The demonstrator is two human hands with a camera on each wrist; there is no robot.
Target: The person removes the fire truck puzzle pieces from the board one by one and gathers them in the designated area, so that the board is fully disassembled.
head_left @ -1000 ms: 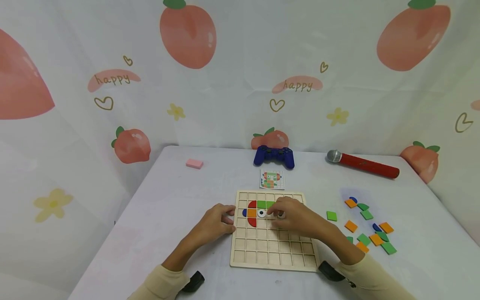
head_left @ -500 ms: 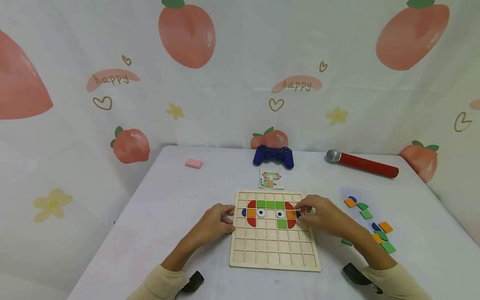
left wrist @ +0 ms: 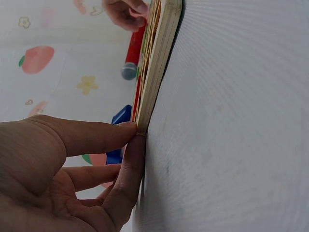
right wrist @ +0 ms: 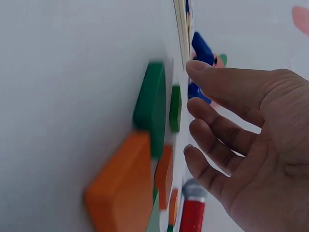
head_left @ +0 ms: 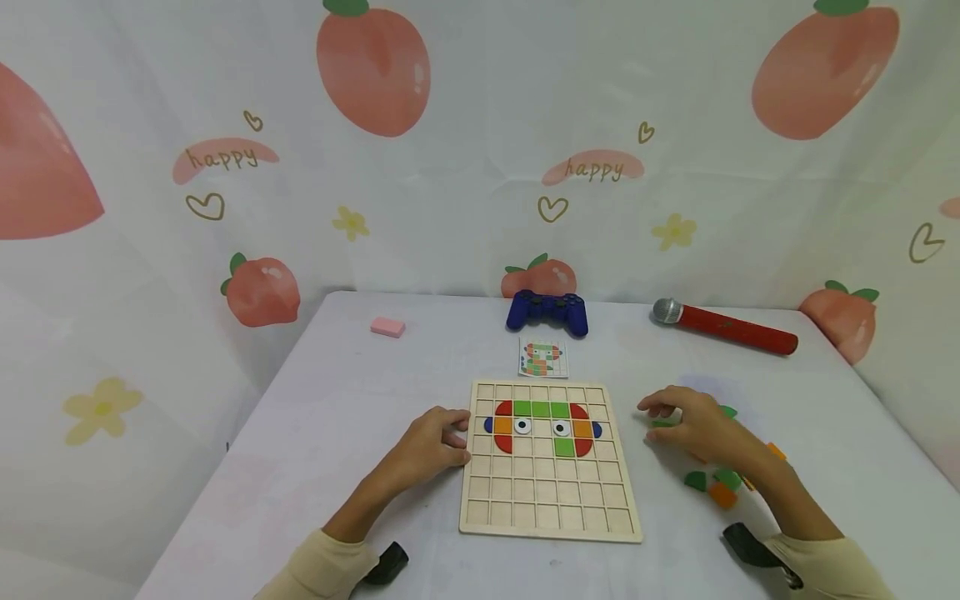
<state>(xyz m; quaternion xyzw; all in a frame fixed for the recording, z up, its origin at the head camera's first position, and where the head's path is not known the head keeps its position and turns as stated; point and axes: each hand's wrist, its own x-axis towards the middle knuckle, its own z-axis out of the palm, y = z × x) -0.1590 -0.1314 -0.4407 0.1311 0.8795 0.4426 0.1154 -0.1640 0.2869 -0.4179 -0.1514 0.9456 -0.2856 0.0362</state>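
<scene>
A light wooden grid board [head_left: 551, 517] lies on the table. Coloured pieces set in its cells make a face: green squares [head_left: 541, 409], red quarter-round corners [head_left: 580, 447], orange squares, blue half-rounds [head_left: 597, 429] and two round white eyes [head_left: 522, 426]. My left hand [head_left: 429, 442] holds the board's left edge with thumb and forefinger; the left wrist view has both fingertips [left wrist: 129, 126] right at the edge. To the right of the board, my right hand [head_left: 693, 425] hovers over loose pieces, fingers relaxed and apart. Between its fingers in the right wrist view there is nothing.
Loose green quarter-rounds [head_left: 695, 481] and orange squares [head_left: 723, 495] lie right of the board, some hidden under the right arm. Behind it are a pattern card [head_left: 543, 358], a blue game controller [head_left: 547, 312], a red microphone [head_left: 731, 328] and a pink block [head_left: 387, 327].
My right hand has moved from over the board's middle, past its right side with the blue half-round, to the loose pieces. The right half of the face is uncovered. The left hand stays put.
</scene>
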